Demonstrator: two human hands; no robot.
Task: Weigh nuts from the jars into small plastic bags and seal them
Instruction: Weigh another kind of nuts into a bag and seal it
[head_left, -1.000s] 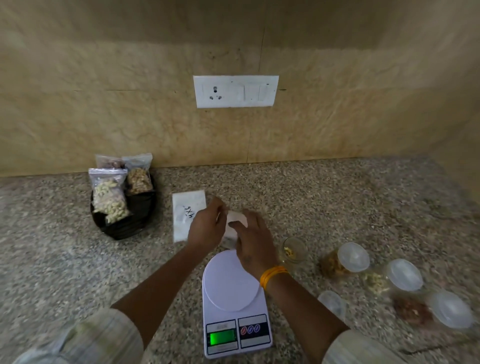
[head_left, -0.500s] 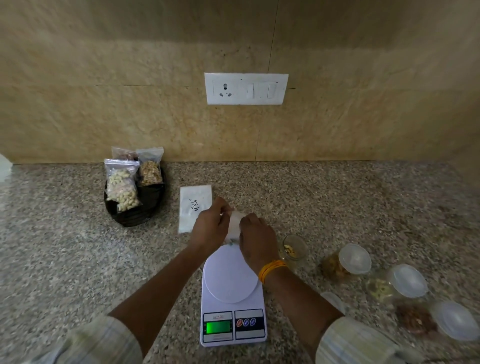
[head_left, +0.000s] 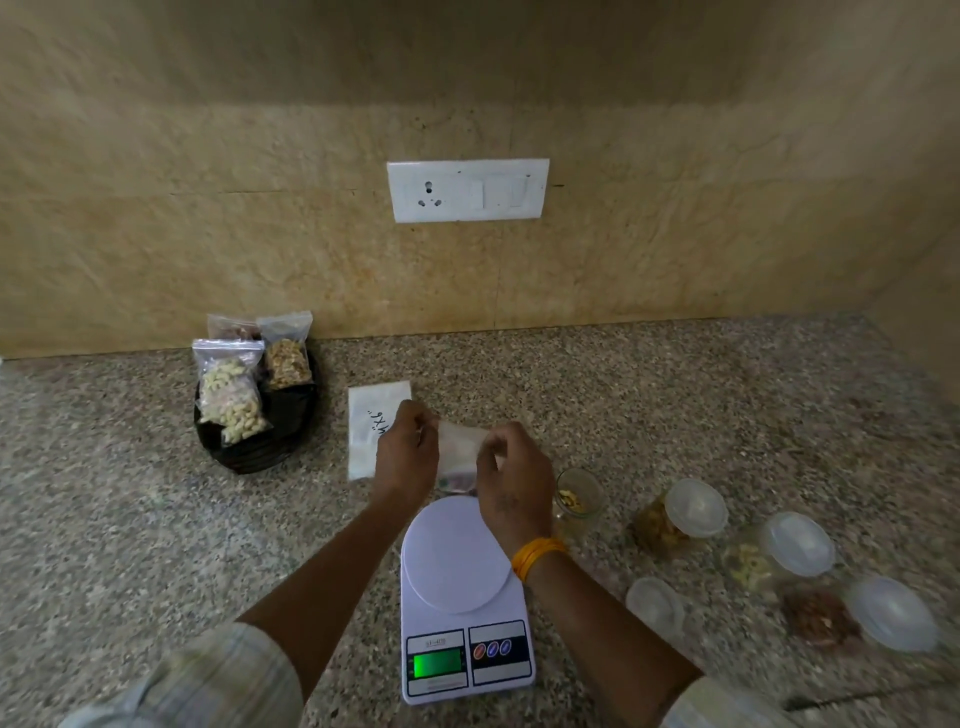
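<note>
Left hand, right hand: each grip pinches small bag top, sealing unfinished. Left of grip: three filled bags done. Right: jars remaining.

Left hand, right hand raised side by side, fingers pinched.

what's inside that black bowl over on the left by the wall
The black bowl holds three small clear bags: a bag of cashews in front, a bag of walnuts behind it, and a third bag mostly hidden, contents unclear. The bags cover the bowl's bottom.
</note>
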